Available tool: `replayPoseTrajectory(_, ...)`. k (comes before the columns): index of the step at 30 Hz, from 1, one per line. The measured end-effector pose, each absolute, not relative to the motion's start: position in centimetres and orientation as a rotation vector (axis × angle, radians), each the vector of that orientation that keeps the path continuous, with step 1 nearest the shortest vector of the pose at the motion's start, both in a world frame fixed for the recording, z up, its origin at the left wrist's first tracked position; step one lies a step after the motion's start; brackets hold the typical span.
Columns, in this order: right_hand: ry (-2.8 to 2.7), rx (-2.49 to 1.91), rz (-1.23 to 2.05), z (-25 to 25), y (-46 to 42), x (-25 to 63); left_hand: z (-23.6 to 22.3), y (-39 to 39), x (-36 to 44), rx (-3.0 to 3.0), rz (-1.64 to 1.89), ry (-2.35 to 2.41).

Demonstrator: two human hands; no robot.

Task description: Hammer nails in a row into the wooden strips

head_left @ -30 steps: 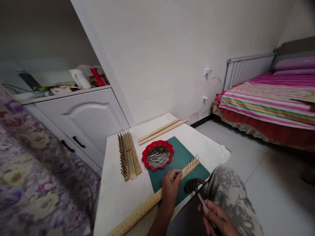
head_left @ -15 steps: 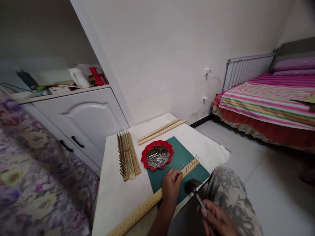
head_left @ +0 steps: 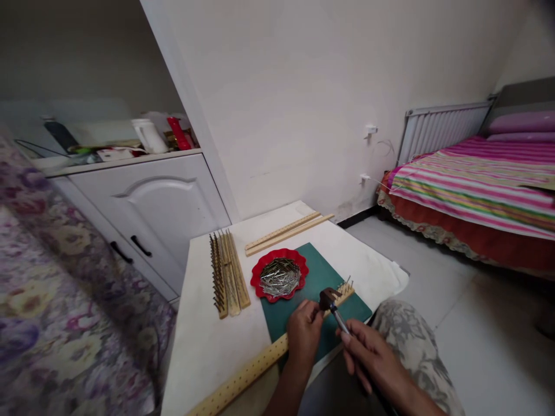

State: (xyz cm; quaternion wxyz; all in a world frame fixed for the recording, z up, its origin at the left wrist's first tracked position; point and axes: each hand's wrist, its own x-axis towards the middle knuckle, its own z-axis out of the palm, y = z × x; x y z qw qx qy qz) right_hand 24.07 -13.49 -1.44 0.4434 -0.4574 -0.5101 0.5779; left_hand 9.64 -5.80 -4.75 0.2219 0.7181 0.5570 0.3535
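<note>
A long wooden strip (head_left: 243, 375) with rows of small holes lies across the green mat (head_left: 280, 318); several nails (head_left: 348, 283) stand up at its far right end. My left hand (head_left: 302, 328) rests over the strip, thumb and fingertips pinched together close to the hammer head; what they pinch is hidden. In my right hand (head_left: 368, 352) is a hammer (head_left: 339, 316), its dark head over the strip beside my left fingertips. A red scalloped bowl (head_left: 256, 284) full of loose nails (head_left: 280, 277) sits partly on the mat, beyond my left hand.
Wooden strips with nails sticking out (head_left: 219, 283) lie on the table's left side. Two more wooden strips (head_left: 286, 232) lie near the wall. A white cabinet (head_left: 160, 202) stands at left, a bed (head_left: 477, 179) at right. My knee (head_left: 411, 329) is beside the table.
The hammer head has risen from below the strip's near edge to over the strip by my left fingertips. My left hand stays at the strip. The view has shifted slightly.
</note>
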Motion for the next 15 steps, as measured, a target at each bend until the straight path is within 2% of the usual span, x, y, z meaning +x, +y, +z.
replayPoseTrajectory(15,-1.219,-1.154,1.461,-1.5,-15.2,24.3,-5.2,-6.0,9.7,1.976,0.994,1.548)
